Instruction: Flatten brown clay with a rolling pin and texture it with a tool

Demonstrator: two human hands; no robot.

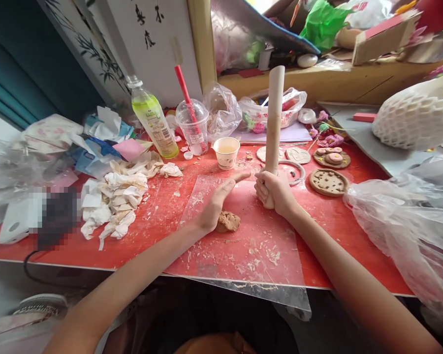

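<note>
My right hand (275, 192) is wrapped round the lower part of a pale wooden rolling pin (275, 113), which stands upright over the sheet. My left hand (221, 199) is held on edge, fingers stretched toward the pin, with nothing in it. Just beside its wrist sits a rough lump of brown clay (229, 222). Under both lies a clear plastic sheet (239, 260), scattered with clay crumbs and overhanging the front edge of the red table (151, 236). Whether the pin's lower end touches the sheet I cannot tell.
Behind the hands stand a paper cup (226, 153), a plastic cup with a red straw (192, 129) and a green drink bottle (155, 120). Crumpled tissues (120, 194) lie left. Round clay pieces (328, 182), a ring (298, 172) and plastic bags (402, 216) are on the right.
</note>
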